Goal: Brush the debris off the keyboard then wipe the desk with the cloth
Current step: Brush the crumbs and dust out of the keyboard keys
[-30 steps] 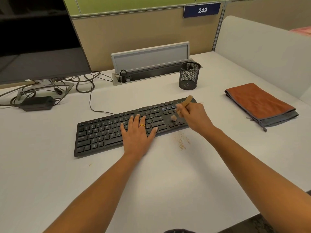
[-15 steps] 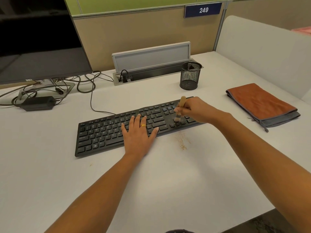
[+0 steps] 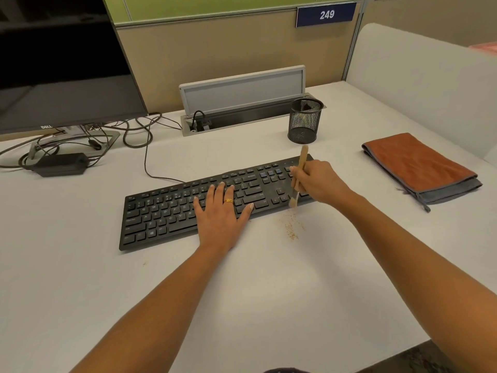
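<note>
the brush (image 3: 298, 179), gripped by the right hand (image 3: 318, 180), has been swept to the keyboard (image 3: 166, 211) front edge; debris (image 3: 291, 227) is being cleared, while the left hand (image 3: 222, 214) lies flat.

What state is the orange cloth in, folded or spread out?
Folded: the cloth lies in stacked layers, a grey layer showing beneath.
</note>
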Available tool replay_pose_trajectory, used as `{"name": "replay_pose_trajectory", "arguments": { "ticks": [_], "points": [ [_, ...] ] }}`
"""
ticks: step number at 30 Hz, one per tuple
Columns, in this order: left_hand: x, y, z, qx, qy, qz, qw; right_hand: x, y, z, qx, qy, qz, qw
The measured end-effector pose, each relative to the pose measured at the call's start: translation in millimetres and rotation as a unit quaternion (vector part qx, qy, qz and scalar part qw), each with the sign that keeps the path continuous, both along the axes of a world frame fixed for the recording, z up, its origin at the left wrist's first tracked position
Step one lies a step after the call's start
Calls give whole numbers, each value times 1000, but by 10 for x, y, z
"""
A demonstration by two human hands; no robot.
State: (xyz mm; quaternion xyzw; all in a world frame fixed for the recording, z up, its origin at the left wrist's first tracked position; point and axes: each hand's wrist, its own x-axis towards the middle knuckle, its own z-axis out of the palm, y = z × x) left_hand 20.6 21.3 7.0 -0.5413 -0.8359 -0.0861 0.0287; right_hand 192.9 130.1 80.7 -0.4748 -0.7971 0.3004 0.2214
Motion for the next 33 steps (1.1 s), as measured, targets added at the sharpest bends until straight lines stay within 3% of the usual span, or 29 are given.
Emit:
{"name": "replay_pose_trajectory", "arguments": {
  "ticks": [4, 7, 11, 18, 21, 23, 25, 28, 33],
  "points": [
    [-2, 4, -3, 4, 1, 1, 1000, -5, 1, -51, 36, 49, -42, 997],
    [-1, 8, -8, 7, -4, 0, 1000, -23, -22, -82, 30, 18, -16, 999],
    [-3, 8, -10, 9, -6, 1, 1000, -85, -60, -69, 30, 59, 9, 998],
    [0, 3, -12, 10, -7, 1, 1000, -110, -66, -6, 53, -35, 53, 997],
    [1, 8, -12, 10, -6, 1, 1000, -105, 7, -6, 57, 40, 6, 998],
    [-3, 9, -10, 10, -4, 2, 1000, -111, 43, -27, 7, 69, 27, 997],
    [-2, 5, -8, 12, -8, 3, 1000, -106, 55, -60, -22, 36, 63, 997],
    [1, 3, -8, 8, -6, 2, 1000, -75, 101, -39, 24, -8, 59, 998],
    [-1, 3, -5, 5, -1, 2, 1000, -70, 121, 9, 24, 15, 71, 997]
  ]
}}
